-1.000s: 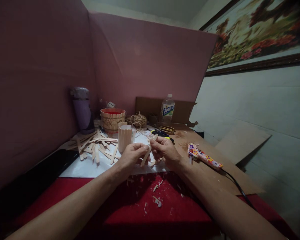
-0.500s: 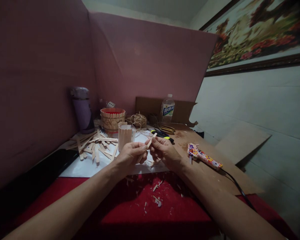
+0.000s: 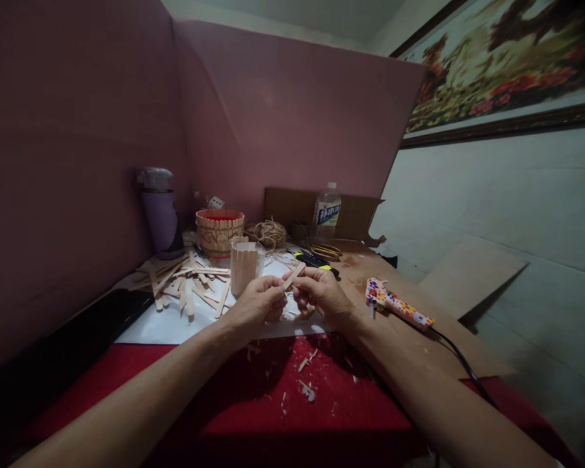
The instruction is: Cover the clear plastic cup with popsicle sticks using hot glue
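Between my two hands is a flat wooden craft stick point(image 3: 294, 276), tilted up toward the right. The fingers of my left hand point(image 3: 264, 298) pinch its lower end. My right hand point(image 3: 320, 292) grips it from the other side, thumb and fingers closed. Just beyond my left hand stands a clear plastic cup point(image 3: 260, 259), partly covered by upright craft sticks point(image 3: 244, 270). A heap of loose craft sticks point(image 3: 188, 283) lies left of the cup on white paper point(image 3: 136, 330).
Behind are a stick-covered basket point(image 3: 219, 234), a twine ball point(image 3: 268, 232), black-and-yellow pliers point(image 3: 316, 262) and a plastic bottle point(image 3: 326, 211). A flowered glue gun point(image 3: 397, 305) with a cord lies on cardboard at right. A purple tumbler point(image 3: 160, 218) stands left. Scraps litter the red cloth point(image 3: 253, 413).
The craft stick has turned in my fingers, so more of its flat face shows. My hands have stayed nearly in place.
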The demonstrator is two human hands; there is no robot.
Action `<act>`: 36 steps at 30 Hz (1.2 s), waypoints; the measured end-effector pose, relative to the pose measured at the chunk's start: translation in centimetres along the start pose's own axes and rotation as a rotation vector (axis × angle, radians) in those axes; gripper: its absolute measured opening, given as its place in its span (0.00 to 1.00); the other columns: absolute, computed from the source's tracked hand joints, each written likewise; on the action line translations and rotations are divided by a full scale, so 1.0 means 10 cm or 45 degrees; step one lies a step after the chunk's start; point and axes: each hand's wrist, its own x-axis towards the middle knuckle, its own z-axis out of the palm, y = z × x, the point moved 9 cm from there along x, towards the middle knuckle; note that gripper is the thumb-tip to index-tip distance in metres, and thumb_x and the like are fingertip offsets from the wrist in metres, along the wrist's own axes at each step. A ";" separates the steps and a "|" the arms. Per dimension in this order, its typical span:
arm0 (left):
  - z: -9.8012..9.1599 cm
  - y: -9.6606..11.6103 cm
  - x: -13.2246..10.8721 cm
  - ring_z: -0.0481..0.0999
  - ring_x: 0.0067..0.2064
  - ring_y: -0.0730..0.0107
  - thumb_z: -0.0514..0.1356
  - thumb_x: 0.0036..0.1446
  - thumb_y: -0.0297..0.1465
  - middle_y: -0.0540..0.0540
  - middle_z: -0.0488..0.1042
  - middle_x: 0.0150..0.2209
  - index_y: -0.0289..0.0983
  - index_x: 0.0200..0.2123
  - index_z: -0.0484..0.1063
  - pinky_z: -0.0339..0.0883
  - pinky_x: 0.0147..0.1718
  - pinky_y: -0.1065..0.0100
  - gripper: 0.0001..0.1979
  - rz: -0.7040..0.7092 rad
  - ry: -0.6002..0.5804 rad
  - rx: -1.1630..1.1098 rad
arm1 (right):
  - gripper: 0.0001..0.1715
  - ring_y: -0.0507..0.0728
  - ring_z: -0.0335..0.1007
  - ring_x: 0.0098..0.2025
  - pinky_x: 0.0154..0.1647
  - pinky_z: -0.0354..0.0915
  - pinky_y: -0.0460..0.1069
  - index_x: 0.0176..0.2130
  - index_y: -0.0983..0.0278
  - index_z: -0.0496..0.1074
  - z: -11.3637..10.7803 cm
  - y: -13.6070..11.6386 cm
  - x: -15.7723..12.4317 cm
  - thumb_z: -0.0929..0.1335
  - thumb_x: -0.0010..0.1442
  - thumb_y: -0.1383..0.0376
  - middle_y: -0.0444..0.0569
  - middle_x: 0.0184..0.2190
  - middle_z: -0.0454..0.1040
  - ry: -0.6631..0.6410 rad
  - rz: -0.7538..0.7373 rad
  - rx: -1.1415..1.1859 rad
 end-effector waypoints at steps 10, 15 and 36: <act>-0.05 -0.03 0.02 0.47 0.13 0.86 0.68 0.43 0.37 0.61 0.52 0.12 0.37 0.23 0.61 0.34 0.13 0.76 0.17 -0.027 0.023 0.020 | 0.12 0.46 0.57 0.14 0.11 0.61 0.42 0.24 0.65 0.69 0.05 0.02 -0.01 0.71 0.50 0.60 0.38 0.17 0.65 -0.090 -0.039 -0.043; 0.01 0.03 0.00 0.50 0.14 0.85 0.67 0.44 0.43 0.60 0.55 0.14 0.36 0.25 0.63 0.39 0.14 0.76 0.19 0.055 -0.034 0.087 | 0.11 0.46 0.59 0.14 0.11 0.63 0.43 0.27 0.65 0.71 0.02 0.01 0.01 0.71 0.50 0.59 0.38 0.18 0.67 -0.082 -0.064 -0.018; -0.02 0.07 0.01 0.51 0.14 0.84 0.67 0.43 0.43 0.59 0.56 0.14 0.35 0.25 0.65 0.40 0.15 0.75 0.19 0.094 0.009 0.184 | 0.11 0.47 0.60 0.14 0.12 0.64 0.43 0.29 0.65 0.71 0.04 -0.03 0.00 0.71 0.51 0.59 0.38 0.17 0.66 -0.090 -0.106 -0.048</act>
